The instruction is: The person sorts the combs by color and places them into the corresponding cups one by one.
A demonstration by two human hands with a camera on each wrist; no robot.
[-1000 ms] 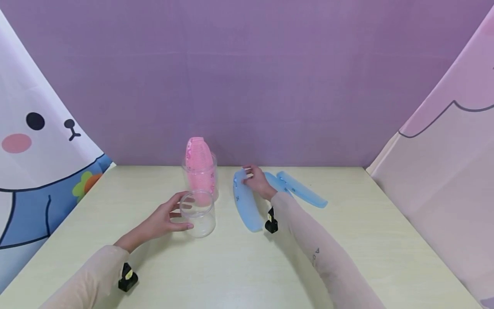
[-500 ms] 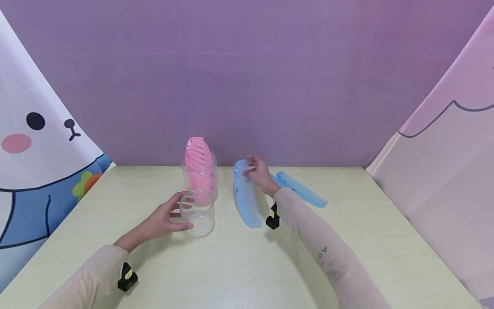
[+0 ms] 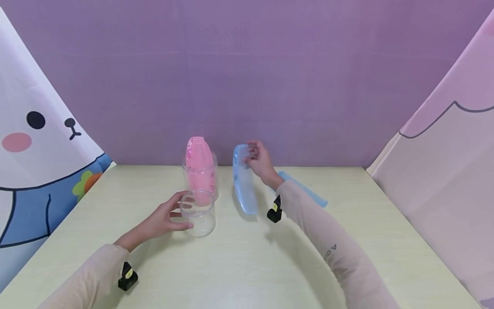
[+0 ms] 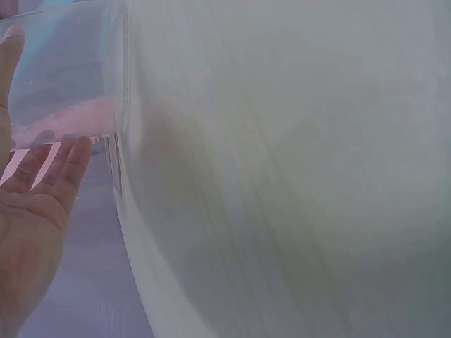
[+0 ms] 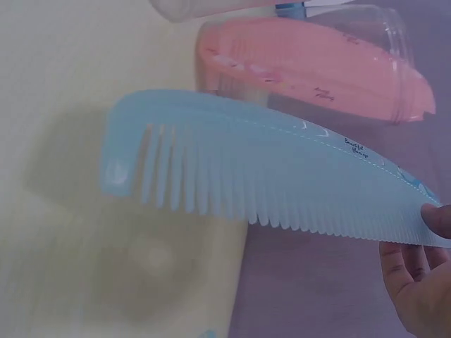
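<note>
My left hand (image 3: 164, 221) holds a clear plastic cup (image 3: 203, 224) upright on the table, thumb on the near side and fingers on the far side. My right hand (image 3: 262, 165) pinches a light blue comb (image 3: 244, 186) near its upper end. The comb is raised and steeply tilted, to the right of the cups. In the right wrist view the blue comb (image 5: 232, 155) shows its teeth, with the thumb on one face and fingers on the other. Behind the held cup, pink combs (image 3: 199, 156) stand in a second clear cup (image 3: 216, 171).
Light blue comb (image 3: 308, 195) lies on the pale table (image 3: 239, 266) behind my right forearm, which partly covers whatever else lies there. A purple cloth (image 3: 270, 86) hangs along the back edge, with printed cloths on both sides.
My right hand has lifted the blue comb, its upper end rising toward the purple cloth and its lower end coming up from the table. The left hand and its cup stay put.
</note>
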